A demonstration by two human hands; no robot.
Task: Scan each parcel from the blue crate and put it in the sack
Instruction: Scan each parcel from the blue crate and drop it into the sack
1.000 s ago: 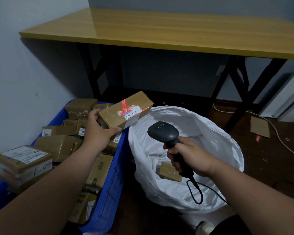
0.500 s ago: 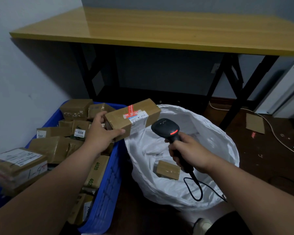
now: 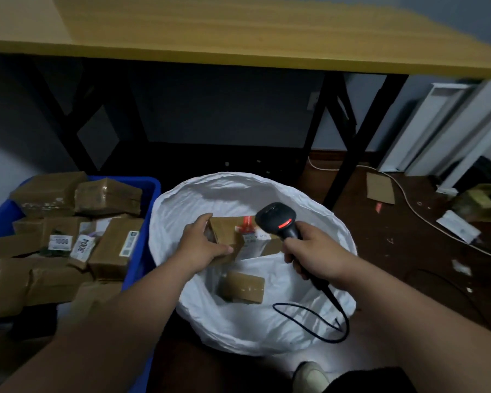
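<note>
Brown cardboard parcel (image 3: 233,236), head view: gripped by the left hand (image 3: 201,245) over the open white sack (image 3: 309,321). Right hand (image 3: 306,253) clamps the scanner (image 3: 278,222). Risk: the looped scanner cable (image 3: 318,321) lying on the sack may drag its rim.

parcel sorting room | blue crate (image 3: 150,194) of taped parcels (image 3: 108,192) | white sack (image 3: 267,330) | barcode scanner (image 3: 278,222) | bare wooden surface (image 3: 238,32)

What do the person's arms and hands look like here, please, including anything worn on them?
Both forearms are bare up to the frame's edge: no sleeves, gloves, watch or rings show on the left hand or the right hand.
</note>
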